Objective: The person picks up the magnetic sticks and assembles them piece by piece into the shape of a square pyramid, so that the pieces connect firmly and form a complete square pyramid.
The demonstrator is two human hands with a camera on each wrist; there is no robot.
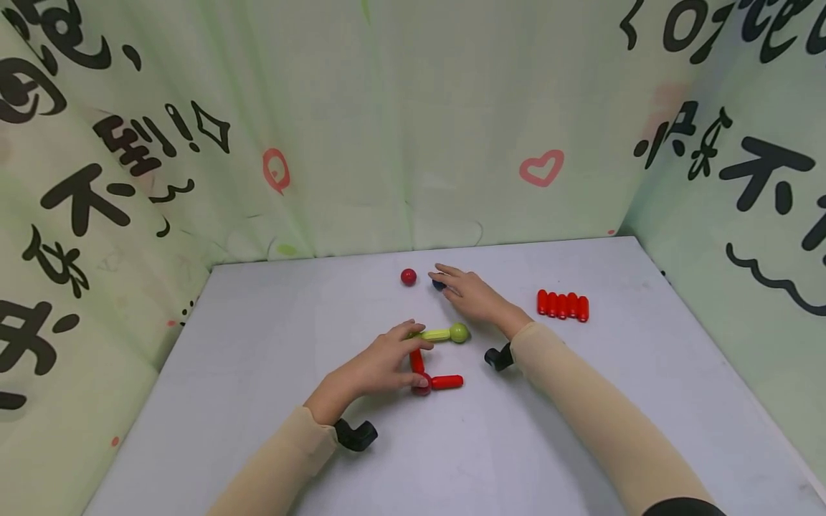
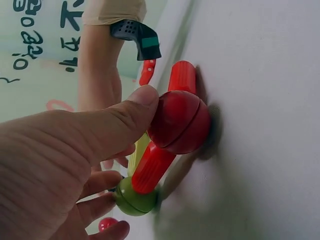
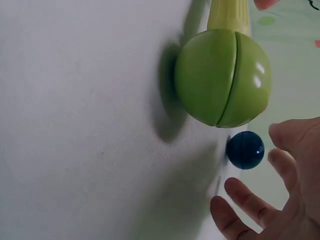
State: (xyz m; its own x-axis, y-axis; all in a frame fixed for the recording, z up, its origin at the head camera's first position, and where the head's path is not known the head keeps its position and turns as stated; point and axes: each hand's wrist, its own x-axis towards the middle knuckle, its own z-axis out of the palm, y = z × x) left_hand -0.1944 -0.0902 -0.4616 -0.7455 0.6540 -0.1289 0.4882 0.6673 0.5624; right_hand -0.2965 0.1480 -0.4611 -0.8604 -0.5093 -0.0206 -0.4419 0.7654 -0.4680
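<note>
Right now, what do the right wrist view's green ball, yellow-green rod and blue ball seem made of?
Green ball: likely glossy plastic; highlights, visible seam. Yellow-green rod: probably satin plastic; lengthwise ridges. Blue ball: glossy, small highlight; plastic or metal, unclear.

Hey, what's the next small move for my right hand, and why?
Probably close the right grip around the dark blue ball: the fingers are spread near it, and it sits on the table with no stick visibly attached.

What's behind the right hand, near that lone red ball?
A dark blue ball, partly covered by the right hand in the head view; the right wrist view shows its full outline. Anything else beneath the hand is hidden from the head camera.
</note>
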